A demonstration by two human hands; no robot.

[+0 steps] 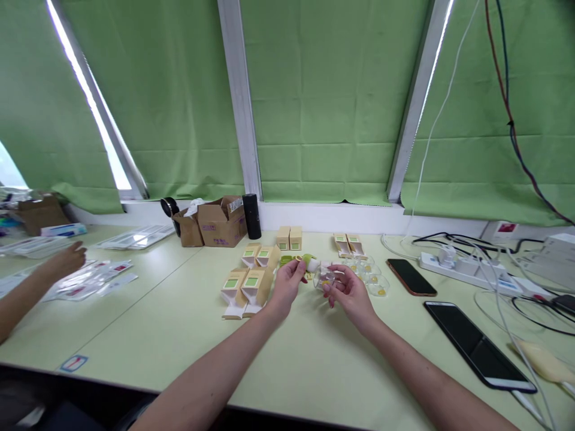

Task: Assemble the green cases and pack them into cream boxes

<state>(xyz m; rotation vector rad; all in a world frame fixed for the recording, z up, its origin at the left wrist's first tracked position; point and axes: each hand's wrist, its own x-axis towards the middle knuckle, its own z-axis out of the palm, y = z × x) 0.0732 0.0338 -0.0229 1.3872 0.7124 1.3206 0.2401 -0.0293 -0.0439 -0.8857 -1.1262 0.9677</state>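
Observation:
My left hand (286,285) is closed in a pinch on a small green and white item (309,261) held just above the table. Right beside it, my right hand (349,291) is curled round a small clear plastic case (324,278). Several tan cartons with green labels (246,288) stand open-ended just left of my left hand, with more (290,237) behind. A few clear plastic domes with yellow pieces (376,284) lie on the table to the right of my right hand.
Another person's hand (66,261) rests at the left over plastic sleeves (92,280). Brown cardboard boxes (221,221) and a black cylinder (251,216) stand by the window. Two phones (411,276) (477,345), a power strip (453,261) and cables lie at the right.

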